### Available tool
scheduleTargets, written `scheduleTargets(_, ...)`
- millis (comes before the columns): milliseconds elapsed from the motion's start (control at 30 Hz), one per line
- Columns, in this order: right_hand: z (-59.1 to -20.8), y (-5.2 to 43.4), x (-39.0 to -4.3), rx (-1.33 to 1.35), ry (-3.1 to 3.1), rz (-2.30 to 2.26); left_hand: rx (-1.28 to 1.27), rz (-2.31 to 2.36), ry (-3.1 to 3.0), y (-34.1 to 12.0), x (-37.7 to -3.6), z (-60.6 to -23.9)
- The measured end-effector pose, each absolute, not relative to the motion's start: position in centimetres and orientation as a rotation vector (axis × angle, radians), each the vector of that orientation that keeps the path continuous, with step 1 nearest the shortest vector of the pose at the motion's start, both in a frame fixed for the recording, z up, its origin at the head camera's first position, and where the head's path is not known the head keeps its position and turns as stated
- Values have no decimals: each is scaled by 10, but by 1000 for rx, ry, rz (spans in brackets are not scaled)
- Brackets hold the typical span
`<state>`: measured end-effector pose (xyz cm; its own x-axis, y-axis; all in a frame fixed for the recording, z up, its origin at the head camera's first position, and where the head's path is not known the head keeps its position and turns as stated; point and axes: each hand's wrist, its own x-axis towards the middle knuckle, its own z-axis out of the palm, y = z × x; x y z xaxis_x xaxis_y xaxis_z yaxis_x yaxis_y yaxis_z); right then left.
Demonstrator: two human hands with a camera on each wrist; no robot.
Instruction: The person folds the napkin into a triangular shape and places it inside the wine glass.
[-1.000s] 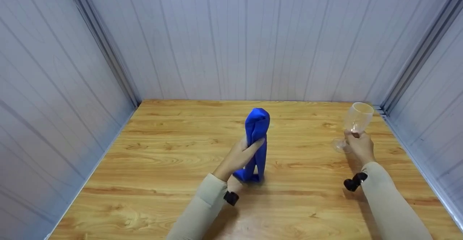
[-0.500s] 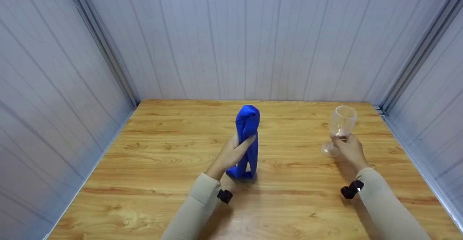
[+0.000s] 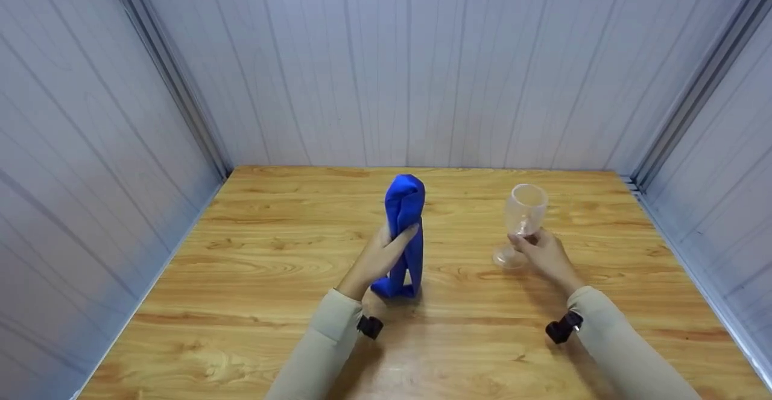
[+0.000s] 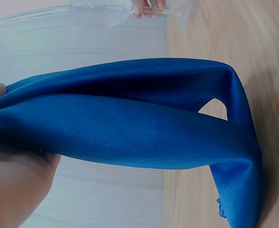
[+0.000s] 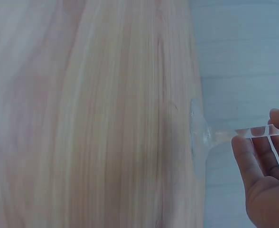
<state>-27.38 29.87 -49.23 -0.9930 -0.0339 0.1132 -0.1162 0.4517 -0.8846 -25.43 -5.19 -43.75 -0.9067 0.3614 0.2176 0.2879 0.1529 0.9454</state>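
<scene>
A blue satin-like cloth (image 3: 403, 207), folded into a long upright bundle, is gripped near its middle by my left hand (image 3: 375, 259). Its lower end bends outward close over the table, and the left wrist view shows a gap in the fold of the cloth (image 4: 144, 133) there. To the right, my right hand (image 3: 547, 256) pinches the stem of a clear wine glass (image 3: 526, 210). The glass is upright with a slight tilt, bowl up. In the right wrist view its foot (image 5: 197, 137) is near the tabletop, with thumb and fingers (image 5: 247, 164) around the stem.
The wood-grain table (image 3: 253, 231) stretches under both hands. Pale panelled walls (image 3: 362, 68) stand at the back and on both sides. A black wrist camera (image 3: 369, 326) is strapped at the left sleeve, and another wrist camera (image 3: 562, 327) at the right.
My right hand has carried the wine glass left and slightly nearer, towards the cloth. My left hand has shifted a little left with the blue cloth still gripped.
</scene>
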Motion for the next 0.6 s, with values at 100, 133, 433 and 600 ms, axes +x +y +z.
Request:
scheduleTargets(100, -493, 285, -271, 197, -2592, 1664, 668, 1906, 2332, -54, -255, -438)
scheduleTargets(133, -493, 281, -270, 212, -2584, 1685, 672, 1914, 2327, -54, -255, -438)
scheduleTargets(433, -496, 250, -266, 272, -2573, 1762, 648, 1939, 2342, -62, -256, -437)
scheduleTargets(600, -501, 237, -265, 318, -2564, 1789, 589, 1923, 2374, -70, -256, -437)
